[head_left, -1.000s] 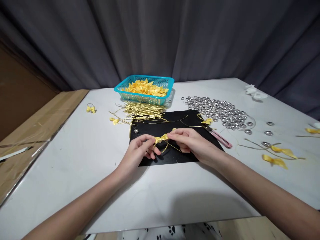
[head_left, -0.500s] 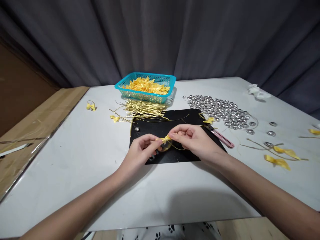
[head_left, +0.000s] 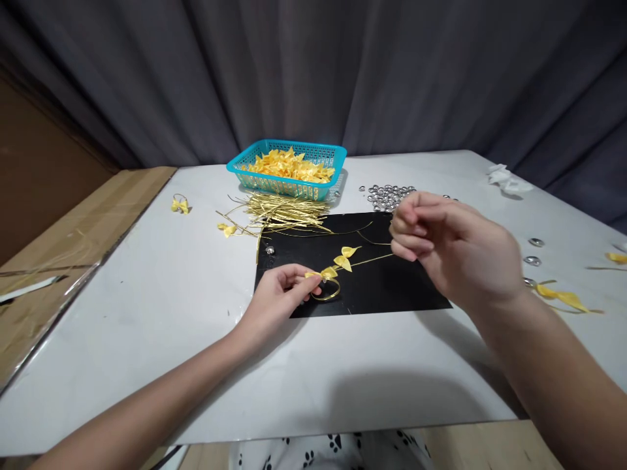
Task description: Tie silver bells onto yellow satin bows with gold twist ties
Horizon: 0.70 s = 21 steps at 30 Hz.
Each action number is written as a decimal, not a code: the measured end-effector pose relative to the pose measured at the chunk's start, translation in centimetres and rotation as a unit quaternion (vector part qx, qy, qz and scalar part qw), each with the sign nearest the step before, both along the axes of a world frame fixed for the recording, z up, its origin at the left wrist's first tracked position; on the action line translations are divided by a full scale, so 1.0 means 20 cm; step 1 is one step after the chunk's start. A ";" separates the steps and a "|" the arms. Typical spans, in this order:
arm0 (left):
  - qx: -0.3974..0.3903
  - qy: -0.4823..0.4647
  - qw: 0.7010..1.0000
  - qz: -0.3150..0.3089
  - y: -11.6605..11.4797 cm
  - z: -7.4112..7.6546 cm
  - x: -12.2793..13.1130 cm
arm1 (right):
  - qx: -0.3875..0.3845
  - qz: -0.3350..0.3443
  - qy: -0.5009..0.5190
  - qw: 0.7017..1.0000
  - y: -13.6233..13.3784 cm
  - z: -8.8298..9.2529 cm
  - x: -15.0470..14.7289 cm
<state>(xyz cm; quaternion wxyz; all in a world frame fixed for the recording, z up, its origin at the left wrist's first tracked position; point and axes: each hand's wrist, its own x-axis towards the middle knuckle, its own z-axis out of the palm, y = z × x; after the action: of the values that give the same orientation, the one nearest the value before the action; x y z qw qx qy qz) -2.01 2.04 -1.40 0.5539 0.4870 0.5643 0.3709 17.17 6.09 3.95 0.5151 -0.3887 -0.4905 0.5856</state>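
Note:
My left hand (head_left: 281, 290) pinches a small yellow ribbon bow (head_left: 327, 274) with a gold wire loop under it, low over a black mat (head_left: 392, 287). My right hand (head_left: 448, 245) is raised above the mat's right side, fingers closed on the far end of a gold wire (head_left: 372, 260) stretched from the bow. A second yellow ribbon piece (head_left: 345, 256) sits along that wire, between the two hands.
A teal basket (head_left: 288, 168) of yellow ribbon pieces stands behind the mat, with a bundle of gold wires (head_left: 281, 212) in front of it. Silver beads (head_left: 386, 194) lie behind my right hand. Loose bows (head_left: 179, 205) and ribbon scraps (head_left: 561, 298) lie on the white table (head_left: 171, 307).
My right hand has lifted and pulled away to the right, drawing the gold wire taut from the bow. The left hand has stayed in place, holding the bow.

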 end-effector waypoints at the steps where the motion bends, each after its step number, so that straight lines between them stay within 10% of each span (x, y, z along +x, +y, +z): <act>1: 0.001 0.001 1.000 -0.004 0.00 0.00 0.00 | 0.014 -0.014 -0.002 1.000 -0.01 0.02 -0.01; 14: 0.062 0.080 0.993 -0.062 -0.03 -0.04 0.02 | 0.150 0.000 -0.185 0.971 0.13 0.10 -0.20; 21: 0.234 0.125 0.964 -0.028 -0.08 -0.01 0.01 | 0.176 -0.074 -0.274 0.943 0.35 -0.06 -0.22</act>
<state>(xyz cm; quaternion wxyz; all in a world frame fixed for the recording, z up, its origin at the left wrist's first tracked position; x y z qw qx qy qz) -1.82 0.52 -1.65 0.3598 0.6612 0.5122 0.4135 12.85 13.06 2.84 0.4631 -0.4726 -0.6774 0.3215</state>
